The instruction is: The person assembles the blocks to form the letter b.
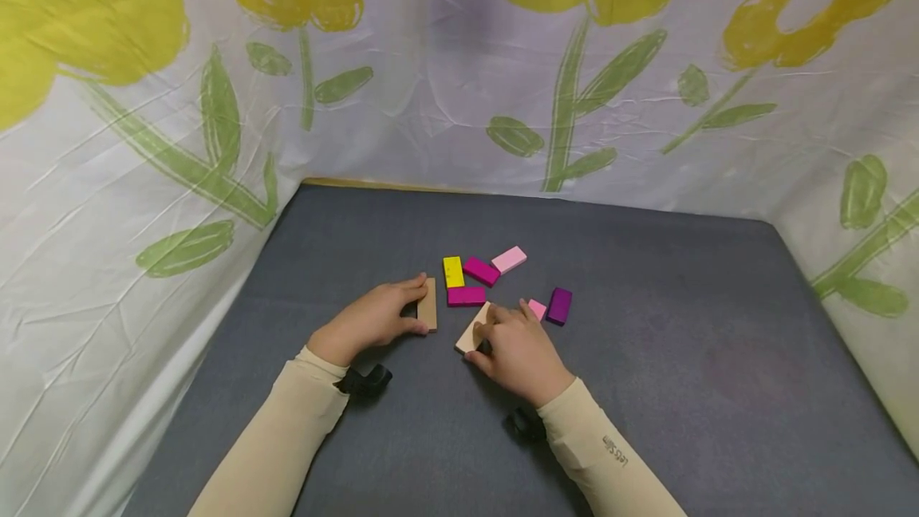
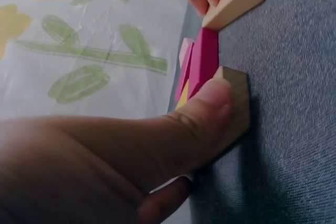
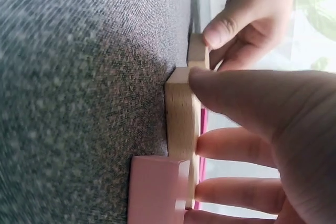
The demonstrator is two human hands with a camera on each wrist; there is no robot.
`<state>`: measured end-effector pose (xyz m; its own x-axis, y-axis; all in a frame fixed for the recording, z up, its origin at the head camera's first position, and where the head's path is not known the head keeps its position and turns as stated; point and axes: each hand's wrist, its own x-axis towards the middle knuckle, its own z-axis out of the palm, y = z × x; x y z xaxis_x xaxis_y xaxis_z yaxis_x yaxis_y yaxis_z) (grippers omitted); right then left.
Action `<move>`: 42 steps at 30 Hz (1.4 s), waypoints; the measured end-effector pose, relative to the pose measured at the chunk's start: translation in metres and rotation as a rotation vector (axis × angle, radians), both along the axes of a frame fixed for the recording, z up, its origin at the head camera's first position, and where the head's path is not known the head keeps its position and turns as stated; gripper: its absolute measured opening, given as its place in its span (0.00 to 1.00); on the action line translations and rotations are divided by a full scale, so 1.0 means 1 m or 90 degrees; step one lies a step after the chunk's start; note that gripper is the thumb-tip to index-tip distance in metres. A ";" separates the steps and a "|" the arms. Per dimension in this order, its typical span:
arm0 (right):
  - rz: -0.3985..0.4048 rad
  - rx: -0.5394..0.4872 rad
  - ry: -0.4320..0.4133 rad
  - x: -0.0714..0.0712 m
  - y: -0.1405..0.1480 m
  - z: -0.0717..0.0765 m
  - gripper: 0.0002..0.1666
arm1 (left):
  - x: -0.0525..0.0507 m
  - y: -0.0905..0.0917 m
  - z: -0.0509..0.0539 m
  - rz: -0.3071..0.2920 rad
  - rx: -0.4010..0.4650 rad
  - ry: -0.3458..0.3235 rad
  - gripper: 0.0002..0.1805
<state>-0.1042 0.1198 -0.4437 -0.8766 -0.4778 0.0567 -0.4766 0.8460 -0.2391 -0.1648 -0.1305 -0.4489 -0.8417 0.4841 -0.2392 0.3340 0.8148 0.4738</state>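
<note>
My left hand [image 1: 369, 317] holds a plain wooden block [image 1: 429, 311] by its two ends, thumb at the near end and fingers at the far one. To its right, a second wooden block [image 1: 468, 335] lies slanted on the cloth. My right hand [image 1: 522, 353] grips that one, its thumb at the near end and fingertips along the block. Between and beyond the hands lie a magenta block [image 1: 467, 297], a yellow block [image 1: 453, 271] and another magenta block [image 1: 481, 270]. A pink block [image 3: 157, 190] sits beside the right fingers, partly hidden in the head view.
A light pink block [image 1: 509, 260] lies farther back. Right of the right hand is a purple block [image 1: 559, 306]. Dark grey cloth [image 1: 668, 389] covers the table, and a white sheet painted with flowers [image 1: 445, 102] surrounds its back and sides.
</note>
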 end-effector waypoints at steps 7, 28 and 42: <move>0.006 0.010 -0.014 0.004 -0.003 0.002 0.15 | -0.010 0.000 -0.002 -0.005 0.008 0.004 0.40; 0.074 0.035 0.074 0.010 -0.011 0.000 0.16 | -0.040 0.003 -0.008 -0.012 0.008 0.007 0.39; 0.118 0.044 0.086 0.013 -0.014 -0.001 0.15 | -0.044 0.003 -0.008 -0.017 0.019 0.000 0.37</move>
